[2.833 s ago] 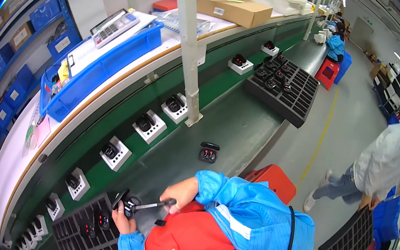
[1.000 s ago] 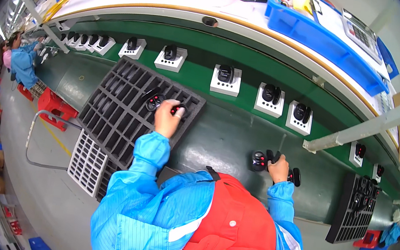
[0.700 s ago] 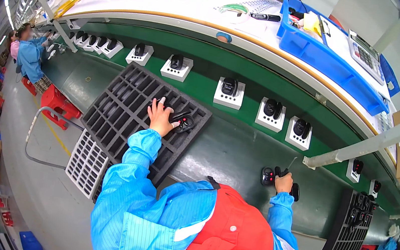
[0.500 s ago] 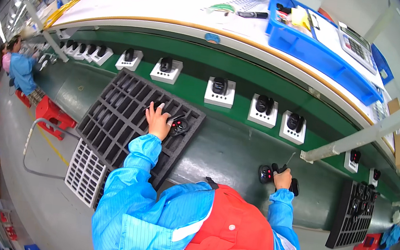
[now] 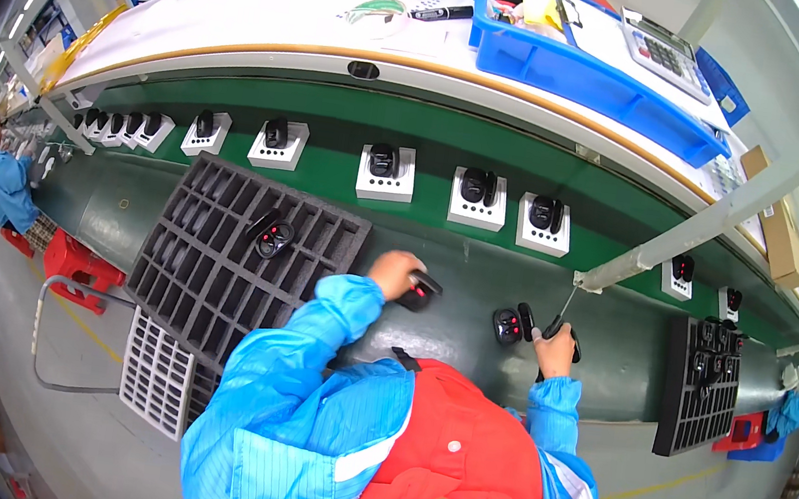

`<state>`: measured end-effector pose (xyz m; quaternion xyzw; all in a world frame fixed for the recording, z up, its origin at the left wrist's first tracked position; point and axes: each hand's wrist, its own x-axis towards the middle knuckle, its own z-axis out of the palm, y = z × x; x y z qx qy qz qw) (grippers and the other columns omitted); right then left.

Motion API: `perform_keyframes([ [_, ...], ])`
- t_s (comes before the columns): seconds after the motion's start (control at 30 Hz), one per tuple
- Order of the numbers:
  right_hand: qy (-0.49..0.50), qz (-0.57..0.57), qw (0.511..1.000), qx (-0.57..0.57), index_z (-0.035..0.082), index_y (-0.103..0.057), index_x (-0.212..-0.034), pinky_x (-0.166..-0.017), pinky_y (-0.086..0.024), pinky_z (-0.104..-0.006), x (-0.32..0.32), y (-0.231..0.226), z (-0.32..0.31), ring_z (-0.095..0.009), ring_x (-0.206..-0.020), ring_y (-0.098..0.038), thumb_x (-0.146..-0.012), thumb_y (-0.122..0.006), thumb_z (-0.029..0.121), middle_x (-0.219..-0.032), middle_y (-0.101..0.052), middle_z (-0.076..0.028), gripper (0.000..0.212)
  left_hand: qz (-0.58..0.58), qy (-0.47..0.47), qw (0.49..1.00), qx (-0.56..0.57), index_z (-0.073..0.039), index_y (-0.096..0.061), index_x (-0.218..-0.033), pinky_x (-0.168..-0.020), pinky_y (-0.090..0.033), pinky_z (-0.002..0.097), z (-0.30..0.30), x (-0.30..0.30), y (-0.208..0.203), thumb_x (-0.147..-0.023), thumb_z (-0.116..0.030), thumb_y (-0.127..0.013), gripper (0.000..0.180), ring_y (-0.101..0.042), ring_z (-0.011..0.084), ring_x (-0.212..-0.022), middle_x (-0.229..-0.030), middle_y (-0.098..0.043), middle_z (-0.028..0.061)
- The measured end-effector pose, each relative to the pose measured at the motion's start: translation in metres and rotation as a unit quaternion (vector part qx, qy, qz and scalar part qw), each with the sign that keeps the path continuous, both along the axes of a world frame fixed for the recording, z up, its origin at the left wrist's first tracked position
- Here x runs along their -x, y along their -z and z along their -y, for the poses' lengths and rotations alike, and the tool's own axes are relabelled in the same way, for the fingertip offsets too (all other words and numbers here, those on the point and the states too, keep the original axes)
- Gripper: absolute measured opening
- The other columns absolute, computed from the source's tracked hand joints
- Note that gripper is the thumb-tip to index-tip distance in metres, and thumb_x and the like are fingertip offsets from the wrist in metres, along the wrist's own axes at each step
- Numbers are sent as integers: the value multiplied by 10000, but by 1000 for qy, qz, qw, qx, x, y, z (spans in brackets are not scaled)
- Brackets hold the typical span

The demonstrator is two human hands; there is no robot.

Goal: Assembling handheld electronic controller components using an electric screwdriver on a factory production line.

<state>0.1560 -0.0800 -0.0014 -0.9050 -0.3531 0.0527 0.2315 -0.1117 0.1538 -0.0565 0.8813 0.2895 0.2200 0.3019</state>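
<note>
My left hand (image 5: 394, 275) is closed on a black earbud case (image 5: 421, 295) with a red light showing, held over the green bench just right of the foam tray. Farther right, my right hand (image 5: 555, 351) has its fingers closed round a black object, mostly hidden by the hand; its kind is unclear. Left of that hand lies an open black earbud case (image 5: 508, 325) with red lights. The dark grey foam tray (image 5: 309, 283) has many slots, some filled with dark items. On top of it rests another open earbud case (image 5: 271, 237) with red lights.
White blocks (image 5: 385, 184) bearing black cases line the bench's far side. A slanted white post (image 5: 686, 222) crosses at the right, near a second dark tray (image 5: 672, 386). Above is a shelf with a blue bin (image 5: 584, 72). A white slotted tray (image 5: 156, 374) sits lower left.
My left hand has come off the foam tray and moved right, now with an earbud case in it. My right hand has stayed nearly in place. The whole view has shifted.
</note>
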Motion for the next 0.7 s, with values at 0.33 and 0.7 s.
perform_keyframes([
  [0.33,-21,-8,1000,-20,-19,-519,-807,-660,-479,-394,3,-4,39,-346,-721,-626,-659,-735,163,-735,-630,-174,319,-84,84,979,165,-101,-675,-933,-834,-468,381,36,-79,61,-676,-149,-701,263,-601,302,-911,-921,-653,123],
  [0.7,-36,-78,996,-22,-20,-521,-819,-633,-479,-366,1,-34,28,-290,-665,-622,-681,-733,140,-702,-615,-133,299,-96,-424,863,-257,-80,-563,-1042,-833,-417,444,-49,123,-63,-547,-144,-737,528,-482,327,-1024,-1136,-507,138],
])
